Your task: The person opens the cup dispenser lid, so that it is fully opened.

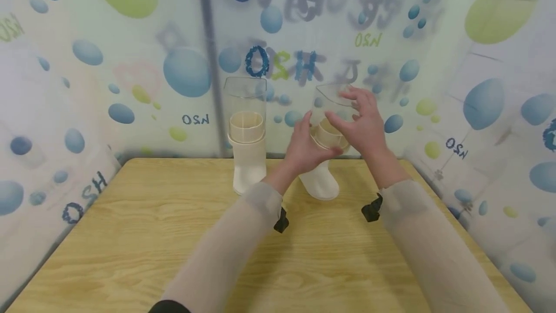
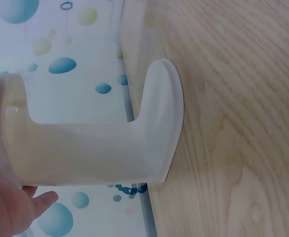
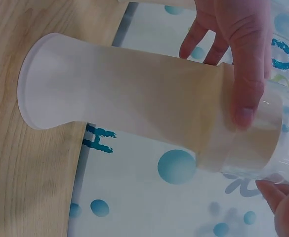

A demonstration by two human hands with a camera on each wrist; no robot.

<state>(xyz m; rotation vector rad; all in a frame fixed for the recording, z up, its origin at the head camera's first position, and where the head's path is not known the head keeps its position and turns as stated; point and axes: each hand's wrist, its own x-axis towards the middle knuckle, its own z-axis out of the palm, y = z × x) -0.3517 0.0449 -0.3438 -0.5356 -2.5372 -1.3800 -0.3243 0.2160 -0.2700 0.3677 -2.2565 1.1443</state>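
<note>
A white boot-shaped stand leans to one side at the back right of the table, a clear tube rising from its top. My left hand grips the stand's upper collar, thumb across the front. Higher up, my right hand curls its fingers and thumb round the clear tube; in the right wrist view its fingertips are at the tube's edge. In the left wrist view the stand's flared foot is down by the table surface.
A matching white stand with a clear tube stands upright to the left. The wooden table meets a patterned wall sheet close behind both stands, and more sheeting rises along the sides.
</note>
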